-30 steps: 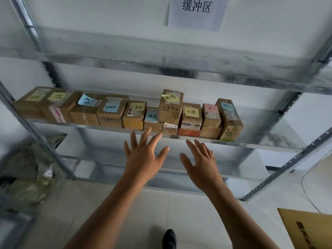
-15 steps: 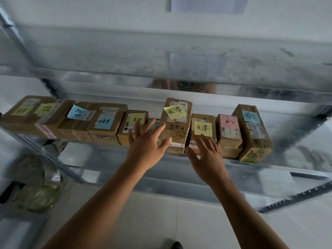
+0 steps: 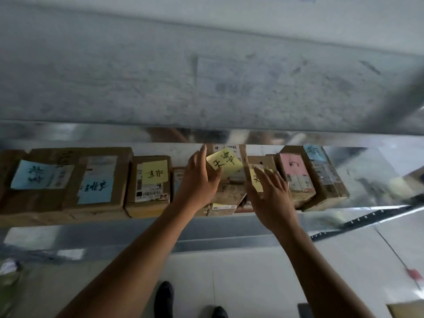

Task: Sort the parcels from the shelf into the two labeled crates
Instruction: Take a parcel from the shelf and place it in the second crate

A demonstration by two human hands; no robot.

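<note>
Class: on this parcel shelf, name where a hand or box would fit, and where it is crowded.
Bare shelf lies right of the blue-noted end parcel. Leftward, parcels sit packed side by side, with the left hand and right hand at the middle ones.

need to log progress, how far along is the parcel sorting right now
Done: nothing visible; no crate is in view and parcels line the shelf. In hand: the left hand touches the tall yellow-note parcel, the right hand is open beside it; nothing looks lifted. Left: the whole row, from the leftmost blue-note parcel to the pink-note parcel and beyond.
</note>
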